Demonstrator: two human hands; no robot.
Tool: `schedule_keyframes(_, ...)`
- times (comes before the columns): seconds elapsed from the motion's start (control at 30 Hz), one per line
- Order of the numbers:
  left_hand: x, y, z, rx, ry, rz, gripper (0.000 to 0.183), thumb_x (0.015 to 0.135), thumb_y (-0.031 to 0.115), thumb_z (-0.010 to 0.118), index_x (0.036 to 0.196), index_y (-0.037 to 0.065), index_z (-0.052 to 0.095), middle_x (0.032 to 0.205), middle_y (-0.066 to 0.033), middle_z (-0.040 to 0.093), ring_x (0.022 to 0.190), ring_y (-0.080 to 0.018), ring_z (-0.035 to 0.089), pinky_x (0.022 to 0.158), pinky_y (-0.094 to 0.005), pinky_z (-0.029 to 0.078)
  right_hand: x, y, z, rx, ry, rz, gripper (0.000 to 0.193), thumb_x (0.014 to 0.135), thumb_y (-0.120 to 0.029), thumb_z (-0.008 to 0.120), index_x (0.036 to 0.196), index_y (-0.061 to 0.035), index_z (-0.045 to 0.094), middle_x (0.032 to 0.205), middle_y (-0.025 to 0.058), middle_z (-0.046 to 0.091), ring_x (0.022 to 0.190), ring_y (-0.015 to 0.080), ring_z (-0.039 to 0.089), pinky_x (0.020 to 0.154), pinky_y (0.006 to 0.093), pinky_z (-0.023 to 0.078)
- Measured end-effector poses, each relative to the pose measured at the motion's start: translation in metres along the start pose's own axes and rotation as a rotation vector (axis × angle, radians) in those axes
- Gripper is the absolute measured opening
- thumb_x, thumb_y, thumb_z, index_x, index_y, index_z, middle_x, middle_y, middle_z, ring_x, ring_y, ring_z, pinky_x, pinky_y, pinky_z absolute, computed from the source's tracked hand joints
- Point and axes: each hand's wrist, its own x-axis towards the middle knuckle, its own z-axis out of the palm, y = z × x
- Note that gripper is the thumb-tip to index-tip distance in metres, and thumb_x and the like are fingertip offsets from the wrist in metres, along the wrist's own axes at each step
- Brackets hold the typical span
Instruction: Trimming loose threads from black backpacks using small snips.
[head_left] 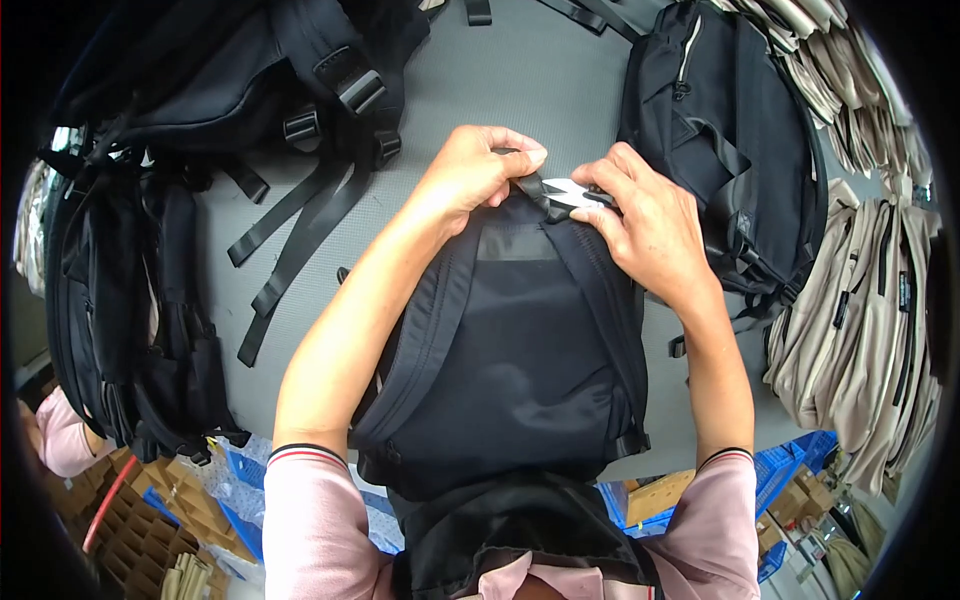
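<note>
A black backpack (520,350) lies in front of me with its two shoulder straps facing up and its top end away from me. At that top end, my left hand (487,170) is closed, pinching the black webbing (530,190) by the backpack's top edge. My right hand (650,215) grips a pair of small thread snips (568,192) with pale metal blades. The blades point left and lie against the webbing, close to my left fingertips. Whether a thread sits between them is too small to tell.
The grey tabletop (500,80) carries more black backpacks (690,130) at the right and a pile (220,80) at the left with dangling straps. Beige fabric pieces (850,310) hang at the far right. Below stand blue crates (775,475) and cardboard boxes (200,490). Another person's sleeve (68,430) shows at the left.
</note>
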Motion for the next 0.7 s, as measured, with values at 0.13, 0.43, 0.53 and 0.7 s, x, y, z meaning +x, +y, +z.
schedule_keyframes(0.13, 0.000, 0.000, 0.000, 0.023, 0.004, 0.002, 0.019, 0.083, 0.011, 0.065, 0.096, -0.002, 0.063, 0.072, -0.0010, 0.060, 0.044, -0.0015, 0.037, 0.040, -0.0171, 0.027, 0.003, -0.002, -0.001, -0.173, 0.000, -0.122, 0.022, 0.070, -0.014, 0.071, 0.090, -0.0096, 0.060, 0.080, 0.0029, 0.053, 0.063, 0.0236, 0.056, 0.058, 0.0337, 0.044)
schedule_keyframes(0.43, 0.000, 0.002, 0.002, 0.039, 0.011, -0.004, 0.020, 0.082, 0.013, 0.067, 0.096, -0.001, 0.064, 0.066, 0.0003, 0.057, 0.044, -0.0018, 0.036, 0.040, -0.0180, 0.026, -0.005, -0.008, -0.003, -0.163, 0.050, -0.091, 0.019, 0.069, -0.012, 0.071, 0.082, -0.0076, 0.058, 0.077, 0.0035, 0.051, 0.060, 0.0211, 0.055, 0.057, 0.0315, 0.041)
schedule_keyframes(0.53, 0.000, 0.000, 0.002, 0.036, 0.017, -0.010, 0.020, 0.081, 0.013, 0.067, 0.095, 0.000, 0.064, 0.065, 0.0003, 0.057, 0.044, -0.0019, 0.036, 0.040, -0.0183, 0.026, 0.001, -0.014, -0.007, -0.249, 0.008, -0.130, 0.018, 0.069, -0.009, 0.070, 0.080, -0.0066, 0.056, 0.076, 0.0044, 0.050, 0.060, 0.0220, 0.055, 0.057, 0.0327, 0.042)
schedule_keyframes(0.7, 0.002, -0.002, 0.000, 0.060, 0.010, -0.011, 0.020, 0.082, 0.014, 0.066, 0.096, 0.000, 0.065, 0.064, -0.0003, 0.056, 0.044, -0.0021, 0.036, 0.040, -0.0183, 0.026, 0.002, -0.014, 0.003, -0.264, 0.062, -0.161, 0.016, 0.069, -0.006, 0.068, 0.079, -0.0063, 0.055, 0.075, 0.0049, 0.049, 0.058, 0.0224, 0.055, 0.057, 0.0346, 0.043)
